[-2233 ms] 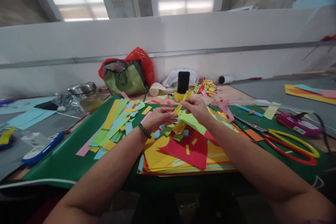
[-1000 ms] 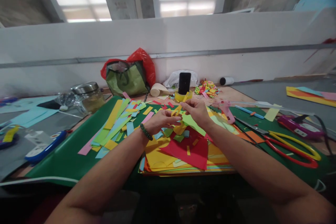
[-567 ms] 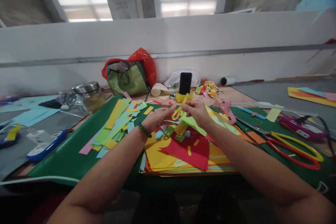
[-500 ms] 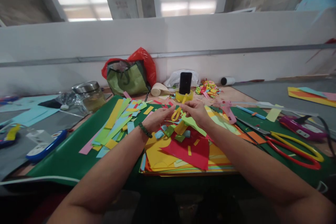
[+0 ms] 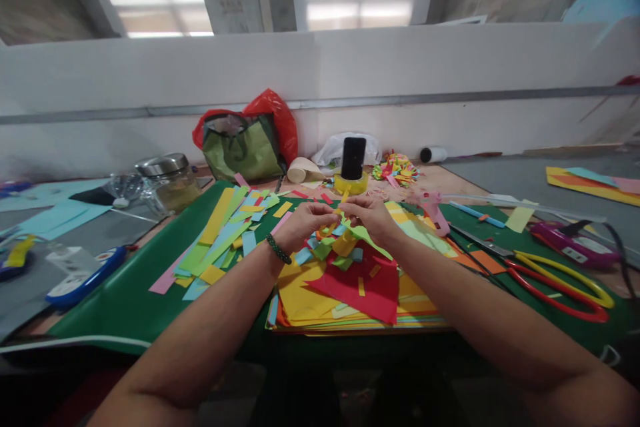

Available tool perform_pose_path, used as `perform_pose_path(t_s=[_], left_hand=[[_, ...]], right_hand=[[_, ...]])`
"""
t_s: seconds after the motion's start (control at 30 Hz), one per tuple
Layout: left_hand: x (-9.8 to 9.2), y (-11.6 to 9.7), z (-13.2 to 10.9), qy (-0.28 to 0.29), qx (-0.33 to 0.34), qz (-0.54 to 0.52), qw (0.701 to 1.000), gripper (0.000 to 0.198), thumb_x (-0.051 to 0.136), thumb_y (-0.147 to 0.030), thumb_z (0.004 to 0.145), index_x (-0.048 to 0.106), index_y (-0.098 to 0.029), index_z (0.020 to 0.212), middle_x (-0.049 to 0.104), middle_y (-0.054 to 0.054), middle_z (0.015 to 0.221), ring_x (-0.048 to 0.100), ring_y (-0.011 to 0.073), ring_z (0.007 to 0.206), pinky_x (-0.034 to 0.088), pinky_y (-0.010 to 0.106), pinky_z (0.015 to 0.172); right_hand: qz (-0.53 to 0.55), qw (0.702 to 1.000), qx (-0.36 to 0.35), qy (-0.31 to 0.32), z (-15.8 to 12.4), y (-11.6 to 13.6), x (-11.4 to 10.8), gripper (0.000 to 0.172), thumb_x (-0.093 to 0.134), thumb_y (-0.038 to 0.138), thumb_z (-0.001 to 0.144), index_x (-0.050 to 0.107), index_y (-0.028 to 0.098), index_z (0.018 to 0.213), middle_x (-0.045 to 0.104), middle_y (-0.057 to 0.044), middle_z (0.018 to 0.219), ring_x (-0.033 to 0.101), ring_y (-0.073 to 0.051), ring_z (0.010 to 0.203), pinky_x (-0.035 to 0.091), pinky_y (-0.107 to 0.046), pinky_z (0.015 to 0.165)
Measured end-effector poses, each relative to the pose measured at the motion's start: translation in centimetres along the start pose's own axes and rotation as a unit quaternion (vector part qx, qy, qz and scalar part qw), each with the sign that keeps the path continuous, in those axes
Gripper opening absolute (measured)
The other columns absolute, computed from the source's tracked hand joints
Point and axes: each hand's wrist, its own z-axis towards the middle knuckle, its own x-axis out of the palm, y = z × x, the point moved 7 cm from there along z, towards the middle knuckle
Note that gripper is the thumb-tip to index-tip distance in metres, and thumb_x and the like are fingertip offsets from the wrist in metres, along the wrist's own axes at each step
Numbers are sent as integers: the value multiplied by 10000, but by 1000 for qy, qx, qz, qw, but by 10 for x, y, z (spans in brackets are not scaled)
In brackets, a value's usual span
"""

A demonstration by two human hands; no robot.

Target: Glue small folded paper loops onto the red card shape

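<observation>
Pinched between both hands is a narrow yellow paper strip (image 5: 345, 195), partly hidden by the fingers. My left hand (image 5: 306, 221), with a dark beaded bracelet (image 5: 277, 249) at the wrist, is closed on its left side. My right hand (image 5: 371, 217) grips it from the right, thumb and forefinger together. Below the hands lie several small curled paper pieces (image 5: 323, 250) in blue, green and yellow. They rest on a red paper sheet (image 5: 367, 290) atop a stack of coloured paper (image 5: 300, 300).
Cut paper strips (image 5: 225, 233) spread to the left on a green mat (image 5: 115, 293). To the right lie scissors (image 5: 555, 280), a pink glue gun (image 5: 436, 213) and a purple device (image 5: 575, 243). Behind stand a phone (image 5: 353, 157), a glass jar (image 5: 173, 190) and a green bag (image 5: 243, 150).
The hands have come slightly closer together and a little lower. The yellow loop that hung between them is now mostly covered by the fingers.
</observation>
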Motion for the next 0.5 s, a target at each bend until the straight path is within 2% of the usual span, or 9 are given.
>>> perform_pose_path(t_s=[0.1,0.2,0.37,0.43,0.5], left_hand=[[0,1,-1,3,-9,-3,1000,258,830,-352,546,688,-142,595,567,-17,537,446,79,530,344,224,509],[-1,2,0,-1,-9,-3,1000,273,819,-374,567,709,-138,652,600,-4,582,452,83,544,338,223,513],[-3,2,3,-4,26,23,999,268,780,-393,631,716,-137,671,603,4,585,467,102,562,353,233,540],[-6,-4,2,-39,69,67,995,223,755,-376,671,718,-156,669,636,17,624,519,133,606,394,253,591],[-11,-18,-3,-102,137,163,972,159,712,-338,728,731,-186,686,682,39,707,575,179,695,434,287,688]], right_hand=[[17,1000,21,-7,1,-2,-2,243,773,384,503,671,169,551,539,36,498,411,-60,448,345,-207,434],[3,1000,4,0,0,1,-1,223,758,378,524,690,170,564,572,24,524,429,-67,465,352,-212,441],[-2,1000,-8,2,0,4,-1,230,754,381,539,682,168,583,575,28,538,451,-73,484,372,-213,456],[20,1000,3,0,-1,4,-2,262,775,385,519,672,172,634,572,41,557,454,-67,482,375,-204,453],[50,998,25,17,-3,5,0,336,793,427,516,653,180,695,579,49,588,458,-62,479,383,-194,451]])
